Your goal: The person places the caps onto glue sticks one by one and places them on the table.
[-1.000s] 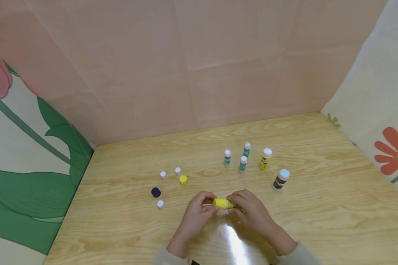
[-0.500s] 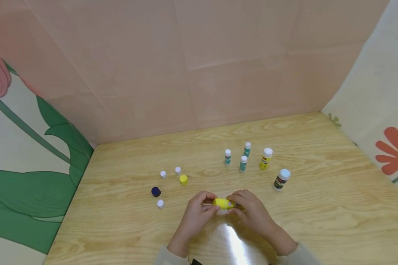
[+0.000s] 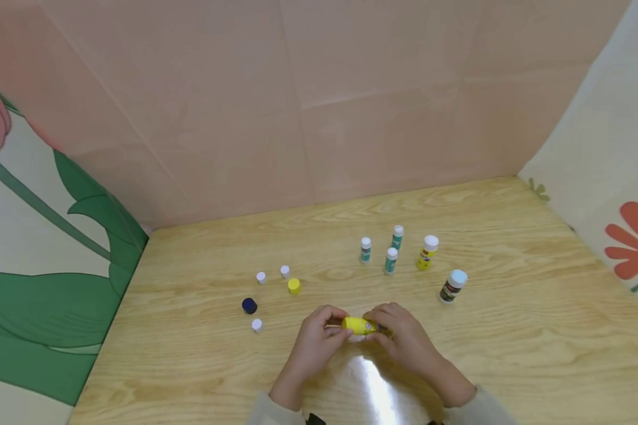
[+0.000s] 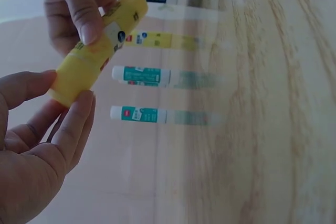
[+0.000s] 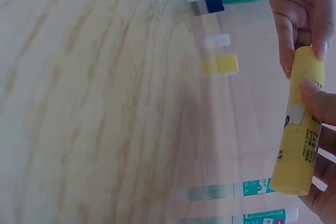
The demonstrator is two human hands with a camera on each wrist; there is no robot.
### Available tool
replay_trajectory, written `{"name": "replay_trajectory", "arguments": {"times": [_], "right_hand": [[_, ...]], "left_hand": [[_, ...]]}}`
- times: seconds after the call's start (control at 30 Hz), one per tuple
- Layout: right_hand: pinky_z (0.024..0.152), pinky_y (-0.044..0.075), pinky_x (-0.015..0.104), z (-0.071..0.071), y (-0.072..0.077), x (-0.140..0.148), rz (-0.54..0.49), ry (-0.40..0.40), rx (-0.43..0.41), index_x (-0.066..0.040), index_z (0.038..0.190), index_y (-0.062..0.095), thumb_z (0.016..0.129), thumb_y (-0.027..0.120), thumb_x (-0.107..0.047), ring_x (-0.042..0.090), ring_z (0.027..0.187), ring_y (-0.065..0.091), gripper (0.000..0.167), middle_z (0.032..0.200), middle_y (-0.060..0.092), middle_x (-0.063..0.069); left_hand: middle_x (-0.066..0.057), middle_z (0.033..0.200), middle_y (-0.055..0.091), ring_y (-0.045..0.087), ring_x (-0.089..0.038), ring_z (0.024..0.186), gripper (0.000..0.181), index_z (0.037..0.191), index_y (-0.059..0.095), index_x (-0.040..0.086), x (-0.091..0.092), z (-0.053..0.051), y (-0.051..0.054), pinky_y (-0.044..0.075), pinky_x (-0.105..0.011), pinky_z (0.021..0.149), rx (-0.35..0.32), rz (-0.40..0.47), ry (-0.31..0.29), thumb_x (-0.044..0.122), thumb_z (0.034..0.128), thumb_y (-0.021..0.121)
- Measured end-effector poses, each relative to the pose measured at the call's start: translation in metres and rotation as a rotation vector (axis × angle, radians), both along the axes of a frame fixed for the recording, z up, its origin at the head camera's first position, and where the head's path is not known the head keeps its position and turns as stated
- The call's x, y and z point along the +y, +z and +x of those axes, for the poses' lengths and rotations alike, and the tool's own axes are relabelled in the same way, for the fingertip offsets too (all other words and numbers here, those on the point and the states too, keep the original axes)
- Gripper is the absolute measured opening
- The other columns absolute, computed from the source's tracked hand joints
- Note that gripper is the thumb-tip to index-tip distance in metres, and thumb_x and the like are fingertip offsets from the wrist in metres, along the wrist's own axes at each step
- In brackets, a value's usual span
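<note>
A yellow glue stick (image 3: 357, 326) lies level between both hands, above the table near its front. My left hand (image 3: 319, 339) pinches its left end, fingers and thumb around the plain yellow part (image 4: 76, 80). The right hand (image 3: 403, 339) grips the printed body from the other side; in the right wrist view its thumb (image 5: 317, 100) lies along the barrel. Beyond the hands stand three small teal glue sticks (image 3: 365, 251), a yellow one with a white top (image 3: 427, 254), and a dark one with a white top (image 3: 452, 287).
Loose caps lie on the wooden table (image 3: 181, 354) to the left: three white ones, including a white cap (image 3: 257, 325), a yellow cap (image 3: 294, 286) and a dark blue cap (image 3: 249, 306). A pinkish sheet (image 3: 298, 106) hangs behind, with printed floral sheets at both sides.
Both hands keep almost the same hold on the yellow glue stick. The head view has shifted slightly, while the caps and standing sticks stay in place on the table.
</note>
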State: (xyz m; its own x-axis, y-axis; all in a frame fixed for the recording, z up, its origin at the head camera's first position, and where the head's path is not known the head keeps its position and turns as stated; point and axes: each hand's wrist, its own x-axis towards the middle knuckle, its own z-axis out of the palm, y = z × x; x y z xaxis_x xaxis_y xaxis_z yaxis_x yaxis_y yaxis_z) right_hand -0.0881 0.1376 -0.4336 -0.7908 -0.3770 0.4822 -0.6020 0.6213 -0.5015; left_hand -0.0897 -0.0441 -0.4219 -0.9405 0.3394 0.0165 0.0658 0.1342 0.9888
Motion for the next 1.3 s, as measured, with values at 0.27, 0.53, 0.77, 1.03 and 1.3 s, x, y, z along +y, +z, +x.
{"name": "replay_trajectory", "arguments": {"times": [0.27, 0.53, 0.77, 1.03, 1.3], "right_hand": [[0.064, 0.046, 0.023, -0.004, -0.004, 0.0, 0.026, 0.016, -0.009, -0.006, 0.088, 0.062, 0.059, 0.077, -0.01, 0.009, 0.077, 0.051, 0.033, 0.085, 0.059, -0.003], [0.063, 0.046, 0.022, -0.005, -0.005, 0.0, 0.064, 0.043, 0.0, -0.004, 0.089, 0.061, 0.06, 0.076, -0.008, 0.01, 0.076, 0.051, 0.032, 0.086, 0.058, -0.001], [0.065, 0.047, 0.024, -0.004, -0.005, -0.002, 0.085, 0.044, -0.02, -0.004, 0.089, 0.061, 0.062, 0.075, -0.01, 0.011, 0.077, 0.052, 0.031, 0.087, 0.058, 0.0], [0.064, 0.046, 0.025, -0.007, -0.006, -0.003, 0.124, 0.035, -0.002, -0.004, 0.089, 0.062, 0.061, 0.075, -0.011, 0.011, 0.075, 0.051, 0.032, 0.084, 0.058, -0.001], [0.066, 0.046, 0.025, -0.005, -0.006, -0.005, 0.151, -0.002, -0.084, -0.004, 0.091, 0.062, 0.064, 0.073, -0.012, 0.01, 0.076, 0.05, 0.031, 0.085, 0.058, -0.002]], "left_hand": [[-0.009, 0.101, 0.05, 0.055, -0.02, 0.089, 0.023, 0.1, 0.051, -0.003, -0.001, -0.002, -0.005, 0.046, -0.021, 0.074, -0.02, -0.01, 0.009, -0.001, 0.0789, 0.059], [-0.016, 0.099, 0.05, 0.055, -0.029, 0.089, 0.022, 0.099, 0.049, -0.011, 0.0, 0.006, 0.022, 0.047, -0.021, 0.074, -0.044, -0.004, 0.018, -0.007, 0.0786, 0.056], [-0.014, 0.098, 0.051, 0.055, -0.028, 0.089, 0.024, 0.1, 0.049, -0.008, -0.004, 0.004, 0.009, 0.047, -0.021, 0.073, -0.049, -0.018, 0.013, -0.004, 0.0785, 0.058], [-0.01, 0.097, 0.053, 0.054, -0.021, 0.089, 0.023, 0.098, 0.052, -0.005, -0.01, -0.004, -0.008, 0.046, -0.021, 0.074, -0.02, -0.041, 0.061, -0.001, 0.0772, 0.061], [-0.012, 0.094, 0.054, 0.054, -0.022, 0.088, 0.02, 0.096, 0.054, -0.004, -0.014, -0.005, -0.011, 0.046, -0.02, 0.074, -0.024, -0.06, 0.094, -0.001, 0.077, 0.061]]}}
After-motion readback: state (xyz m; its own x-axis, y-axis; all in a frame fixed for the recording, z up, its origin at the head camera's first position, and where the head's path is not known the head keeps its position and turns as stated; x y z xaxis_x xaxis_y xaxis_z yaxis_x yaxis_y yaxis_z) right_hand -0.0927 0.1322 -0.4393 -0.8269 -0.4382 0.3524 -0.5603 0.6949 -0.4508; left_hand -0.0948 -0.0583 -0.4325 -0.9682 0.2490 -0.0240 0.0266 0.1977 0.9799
